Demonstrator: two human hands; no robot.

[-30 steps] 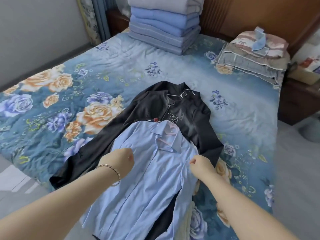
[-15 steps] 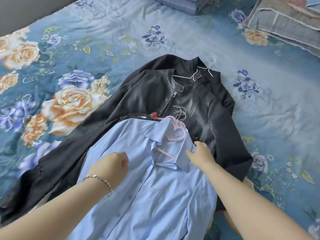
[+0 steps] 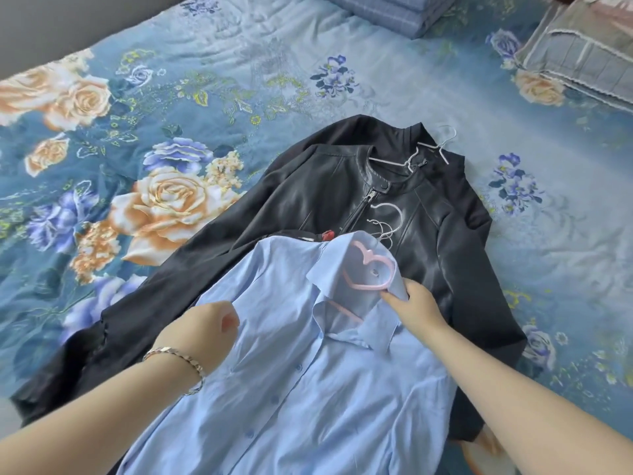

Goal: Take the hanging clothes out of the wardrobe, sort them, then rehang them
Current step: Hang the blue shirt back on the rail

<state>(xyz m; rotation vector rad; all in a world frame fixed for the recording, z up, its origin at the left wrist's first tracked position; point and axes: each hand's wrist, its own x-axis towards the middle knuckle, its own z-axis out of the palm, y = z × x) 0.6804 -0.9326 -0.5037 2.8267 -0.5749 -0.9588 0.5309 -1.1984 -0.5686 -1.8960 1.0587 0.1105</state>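
A light blue shirt (image 3: pixel 308 389) on a pink heart-shaped hanger (image 3: pixel 373 269) lies on top of a pile of clothes on the bed. Under it are a black leather jacket (image 3: pixel 329 197) and another black garment (image 3: pixel 476 214), each with a white wire hanger (image 3: pixel 435 149) at the neck. My right hand (image 3: pixel 416 303) pinches the shirt's collar beside the pink hanger. My left hand (image 3: pixel 205 330), with a bracelet on the wrist, rests as a fist on the shirt's left shoulder; whether it grips the cloth is hidden.
The bed is covered by a blue floral quilt (image 3: pixel 171 132). Folded blue bedding (image 3: pixel 400 12) sits at the far top edge, and a grey folded blanket (image 3: pixel 579 53) lies at the top right. A grey wall runs along the upper left.
My right hand has moved up from the shirt's side to the collar and pinched it. The left hand slid up toward the shoulder. The view has moved closer and lower.
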